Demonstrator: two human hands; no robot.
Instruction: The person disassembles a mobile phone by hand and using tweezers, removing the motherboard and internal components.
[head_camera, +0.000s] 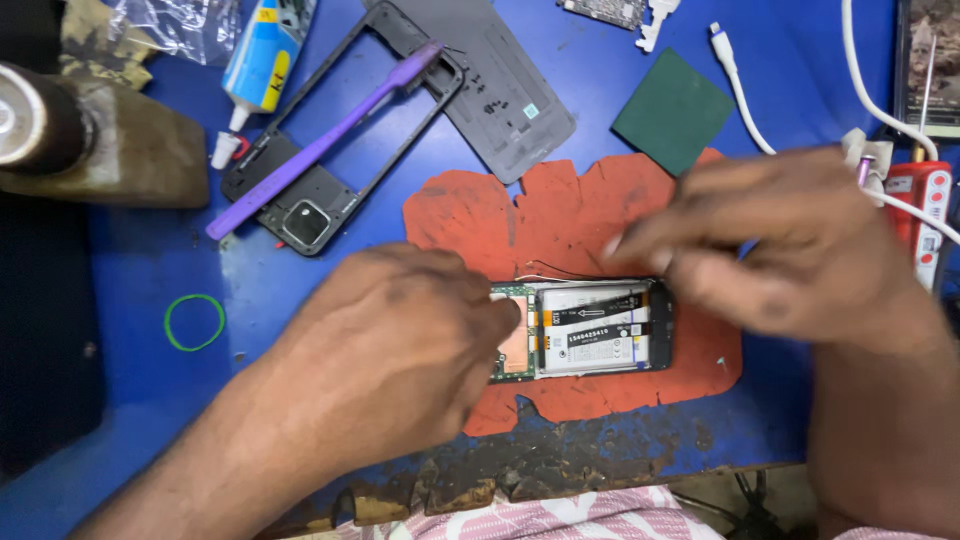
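Note:
An opened phone (590, 330) lies on a torn orange mat (560, 215), showing its white battery and green circuit board. My left hand (400, 350) rests on the phone's left end, fingers curled over it. My right hand (790, 250) hovers blurred over the phone's right end, fingertips close together near its top edge; whether they pinch anything is unclear. Thin wires run along the phone's upper side.
A black phone frame (330, 200) with a purple toothbrush (320, 140) across it lies at upper left, beside a glue tube (262, 60). A grey back cover (500, 80), green square pad (672, 108), white cable (740, 90), green rubber band (194, 322) and red tool (925, 215) surround the mat.

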